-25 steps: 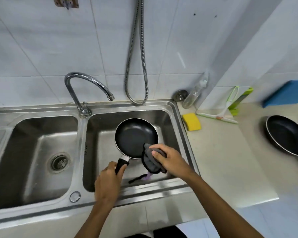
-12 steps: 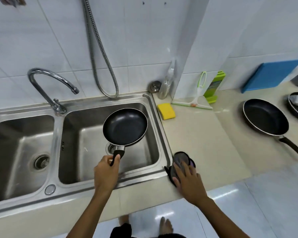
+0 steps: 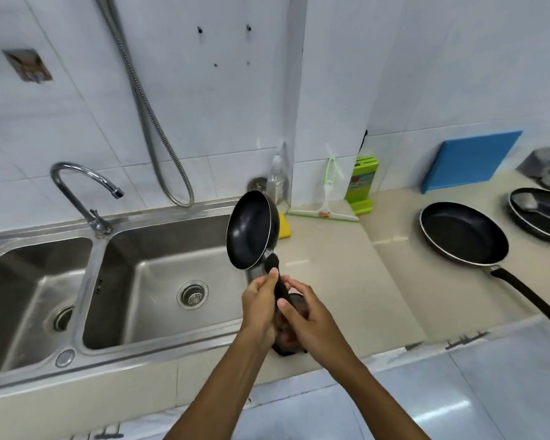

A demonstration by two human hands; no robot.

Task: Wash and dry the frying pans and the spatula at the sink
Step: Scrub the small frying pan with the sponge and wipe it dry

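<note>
A small black frying pan (image 3: 251, 230) is raised and tilted on edge above the right rim of the sink (image 3: 172, 217). My left hand (image 3: 259, 304) grips its black handle. My right hand (image 3: 305, 315) closes on the same handle just below. A dark cloth (image 3: 288, 347) lies on the counter under my hands, mostly hidden. A larger black frying pan (image 3: 462, 233) rests on the counter to the right. At the far right a dark pan (image 3: 540, 217) holds a spatula (image 3: 531, 203).
The double steel sink has a curved tap (image 3: 83, 192) and a hanging shower hose (image 3: 159, 138). A yellow sponge (image 3: 285, 228), a squeegee (image 3: 326, 211), a green knife block (image 3: 361, 185) and a blue board (image 3: 470, 160) stand by the wall.
The small pan rose out of the right basin and tipped on edge toward the counter. My right hand left the cloth on the counter and came to the pan's handle.
</note>
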